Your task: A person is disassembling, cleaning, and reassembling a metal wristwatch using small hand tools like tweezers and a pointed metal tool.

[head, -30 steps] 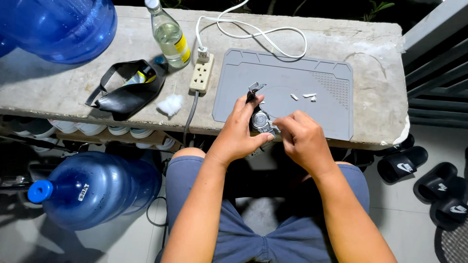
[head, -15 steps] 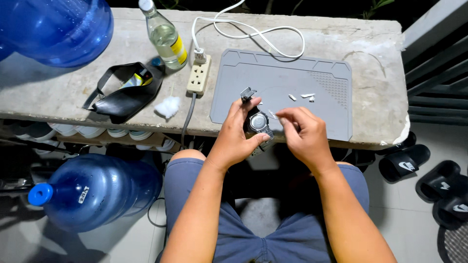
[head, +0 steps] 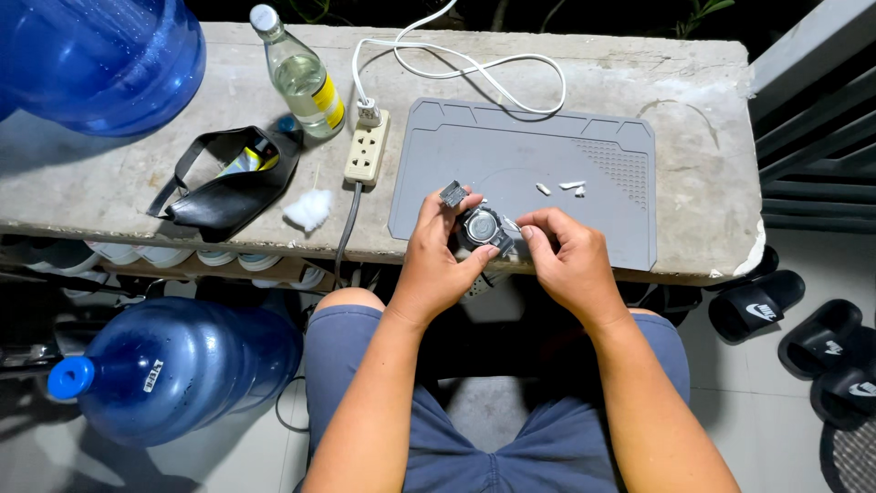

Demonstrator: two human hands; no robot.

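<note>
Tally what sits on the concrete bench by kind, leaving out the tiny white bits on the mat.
Grey work mat: 1
Glass bottle: 1
Power strip: 1
Black pouch: 1
White cotton wad: 1
Big blue water jug: 1
Total: 6
The wristwatch is off the bench, held between the left hand and right hand.

we cannot read the wristwatch (head: 481, 226) dial, too small, and its near strap is hidden by the left hand (head: 436, 260); the small white bits (head: 561, 188) on the grey mat (head: 547, 155) are too tiny to identify; the far-left blue jug (head: 100, 55) is cut off by the edge; the black pouch (head: 224, 187) hides most of its contents.
</note>
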